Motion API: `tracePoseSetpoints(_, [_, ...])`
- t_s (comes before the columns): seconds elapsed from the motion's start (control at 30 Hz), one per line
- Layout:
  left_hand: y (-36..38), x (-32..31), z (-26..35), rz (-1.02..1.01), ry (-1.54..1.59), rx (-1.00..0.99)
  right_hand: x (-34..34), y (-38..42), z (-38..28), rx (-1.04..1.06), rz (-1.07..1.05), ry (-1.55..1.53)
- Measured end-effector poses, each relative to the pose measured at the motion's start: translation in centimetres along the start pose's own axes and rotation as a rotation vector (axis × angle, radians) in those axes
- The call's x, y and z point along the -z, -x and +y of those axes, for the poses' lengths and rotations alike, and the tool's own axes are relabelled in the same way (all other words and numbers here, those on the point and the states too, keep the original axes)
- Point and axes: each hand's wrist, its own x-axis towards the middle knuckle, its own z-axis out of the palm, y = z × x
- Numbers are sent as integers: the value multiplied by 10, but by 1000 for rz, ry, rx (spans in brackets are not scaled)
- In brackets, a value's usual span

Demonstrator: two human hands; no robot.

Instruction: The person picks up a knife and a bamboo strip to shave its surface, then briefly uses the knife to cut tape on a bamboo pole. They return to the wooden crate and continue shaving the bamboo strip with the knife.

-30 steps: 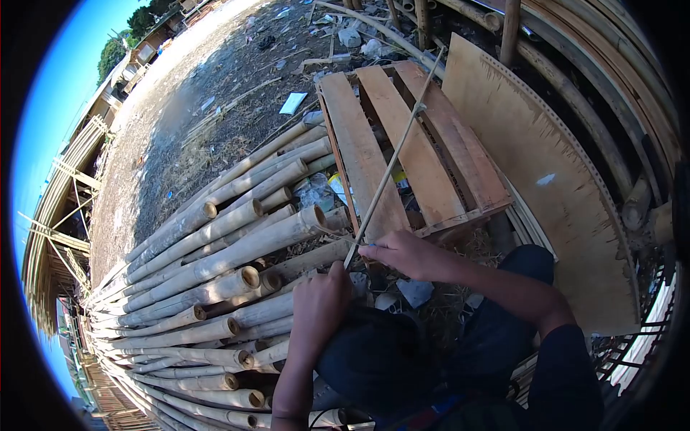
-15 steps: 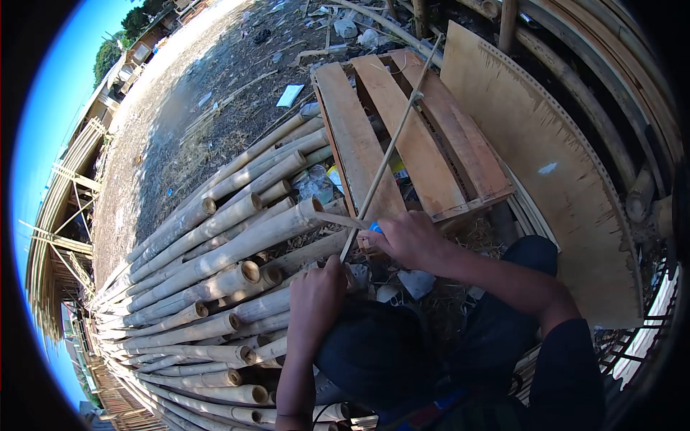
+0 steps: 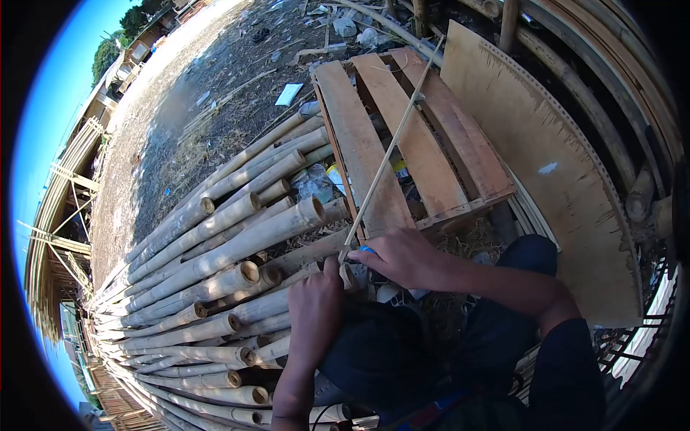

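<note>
A long thin bamboo strip [image 3: 388,153] slants across the wooden slatted crate [image 3: 359,136], its lower end at my left hand. My left hand [image 3: 315,298] is closed round that end, thumb uppermost. Close to its right, my right hand [image 3: 399,257] grips the blue handle [image 3: 367,249] of a tool, apparently a knife. Its blade is hard to make out beside the strip. Both hands are above my dark-clothed knees.
Stacked bamboo poles [image 3: 244,237] with open cut ends lie to the left. A curved plywood sheet [image 3: 553,172] leans at the right, before more bamboo [image 3: 575,86]. Litter [image 3: 289,94] lies on the ground behind.
My right hand has moved down and slightly left, closer to my left hand, with the blue-handled tool. The blade, visible before, is now hard to see. My left hand has barely moved.
</note>
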Motion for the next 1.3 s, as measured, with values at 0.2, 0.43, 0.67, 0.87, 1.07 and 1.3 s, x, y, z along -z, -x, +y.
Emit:
tracePoseSetpoints(0.2, [0,4,4,34,-154,-125,43,-23,50,-244,358,291])
tracePoseSetpoints(0.43, [-4,3,8,37,-14,-71,46,-13,32,-193,186,-9])
tracePoseSetpoints(0.67, [-1,1,2,-21,61,-28,16,-9,31,3,190,69])
tracePoseSetpoints(0.87, [-1,4,2,-33,138,-48,94,-42,123,-422,490,242])
tracePoseSetpoints(1.07, [-2,3,-5,-136,328,84,47,-16,37,-215,86,-21])
tracePoseSetpoints(1.3, [0,3,-8,-145,375,90,63,-34,77,-166,245,235])
